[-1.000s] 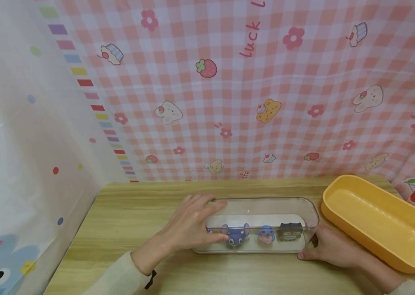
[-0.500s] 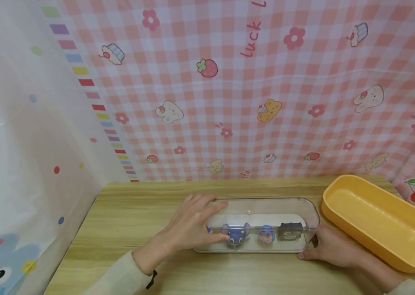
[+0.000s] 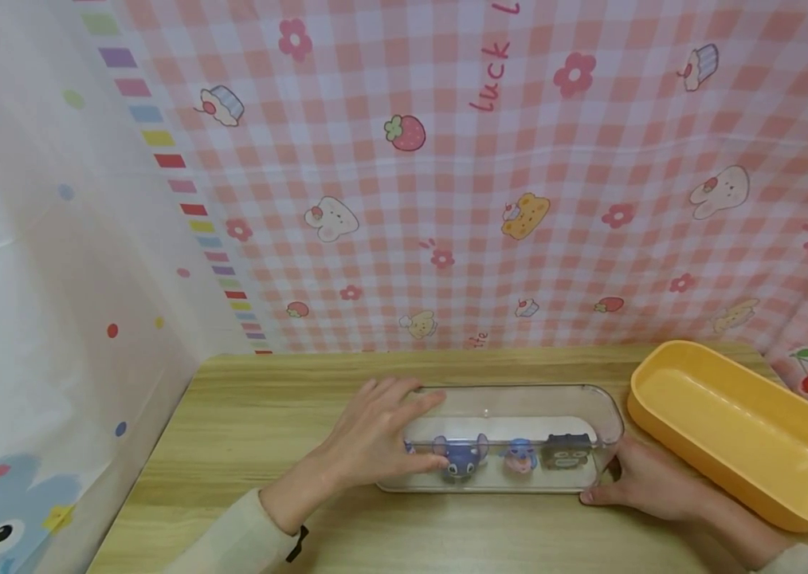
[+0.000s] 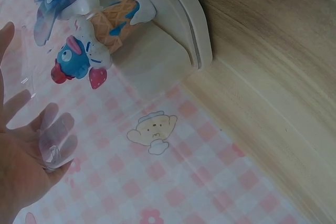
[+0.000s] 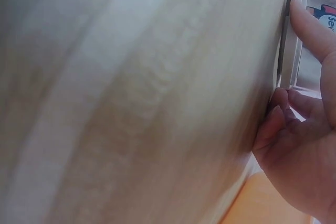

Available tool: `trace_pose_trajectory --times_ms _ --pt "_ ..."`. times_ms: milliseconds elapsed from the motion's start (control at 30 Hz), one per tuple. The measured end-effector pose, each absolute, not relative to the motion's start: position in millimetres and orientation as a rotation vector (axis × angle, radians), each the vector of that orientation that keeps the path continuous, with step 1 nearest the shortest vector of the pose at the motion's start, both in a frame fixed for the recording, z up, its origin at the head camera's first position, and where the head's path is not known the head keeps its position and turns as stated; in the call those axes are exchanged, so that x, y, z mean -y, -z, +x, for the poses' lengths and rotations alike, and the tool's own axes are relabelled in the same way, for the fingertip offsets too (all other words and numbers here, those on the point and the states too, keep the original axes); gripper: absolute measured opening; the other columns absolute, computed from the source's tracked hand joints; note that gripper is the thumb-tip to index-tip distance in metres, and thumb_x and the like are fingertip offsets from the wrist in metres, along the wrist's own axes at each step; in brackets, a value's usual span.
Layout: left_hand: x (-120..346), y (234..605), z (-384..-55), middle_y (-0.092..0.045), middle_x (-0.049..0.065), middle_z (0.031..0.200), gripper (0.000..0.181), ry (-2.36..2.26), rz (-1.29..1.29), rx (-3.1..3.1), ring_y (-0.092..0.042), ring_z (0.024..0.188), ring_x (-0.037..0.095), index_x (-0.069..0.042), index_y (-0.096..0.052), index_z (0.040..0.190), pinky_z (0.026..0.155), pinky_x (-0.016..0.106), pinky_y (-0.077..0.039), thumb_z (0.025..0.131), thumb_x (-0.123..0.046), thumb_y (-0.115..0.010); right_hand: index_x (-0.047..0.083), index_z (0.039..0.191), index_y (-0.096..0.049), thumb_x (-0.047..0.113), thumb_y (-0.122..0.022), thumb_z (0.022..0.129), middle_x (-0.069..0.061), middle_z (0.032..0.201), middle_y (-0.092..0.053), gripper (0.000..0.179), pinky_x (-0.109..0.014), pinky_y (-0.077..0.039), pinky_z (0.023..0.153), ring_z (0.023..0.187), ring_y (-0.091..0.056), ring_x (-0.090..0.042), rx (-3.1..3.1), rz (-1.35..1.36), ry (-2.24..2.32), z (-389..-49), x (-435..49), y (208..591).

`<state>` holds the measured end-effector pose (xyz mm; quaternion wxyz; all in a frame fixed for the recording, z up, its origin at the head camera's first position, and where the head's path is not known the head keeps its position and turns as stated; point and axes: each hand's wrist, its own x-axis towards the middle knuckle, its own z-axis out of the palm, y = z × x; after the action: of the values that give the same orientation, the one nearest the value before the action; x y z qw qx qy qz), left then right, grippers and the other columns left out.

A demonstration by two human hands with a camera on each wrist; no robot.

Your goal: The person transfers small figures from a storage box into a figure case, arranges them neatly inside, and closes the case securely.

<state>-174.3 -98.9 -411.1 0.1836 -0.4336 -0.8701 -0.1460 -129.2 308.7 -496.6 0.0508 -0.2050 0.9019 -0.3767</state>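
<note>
A long display box [image 3: 500, 402] with a see-through cover and pale base lies on the table. Inside stand a dark blue big-eared figurine [image 3: 461, 461], a small blue-and-pink figurine [image 3: 520, 456] and a dark square-headed one [image 3: 567, 452]. At the box's left end my left hand [image 3: 374, 438] grips the cover, thumb over the front and fingers at the back. My right hand [image 3: 651, 478] holds the right end low down, its thumb along the base edge in the right wrist view. Through the cover, the left wrist view shows a figurine with an ice-cream cone [image 4: 112, 24].
A yellow plastic bin [image 3: 741, 430] stands at an angle on the right, close beside my right forearm. The wooden table [image 3: 232, 430] ends at a pink checked cloth [image 3: 375, 255] behind and a white cloth [image 3: 38, 263] on the left.
</note>
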Motion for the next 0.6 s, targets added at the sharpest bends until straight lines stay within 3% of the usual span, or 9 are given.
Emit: trace_pose_trajectory --times_ms 600 --pt "99.2 410.4 -176.5 -0.066 0.009 0.135 0.085 0.418 -1.226 2.504 -0.061 0.125 0.027 -0.019 -0.065 0.144 0.106 0.055 -0.051 0.075 -0.065 -0.086 0.023 0.126 -0.064 0.046 -0.092 0.077 0.010 0.095 -0.061 0.061 -0.023 -0.042 0.059 0.076 -0.050 -0.004 -2.762 -0.664 1.134 -130.0 -308.5 497.1"
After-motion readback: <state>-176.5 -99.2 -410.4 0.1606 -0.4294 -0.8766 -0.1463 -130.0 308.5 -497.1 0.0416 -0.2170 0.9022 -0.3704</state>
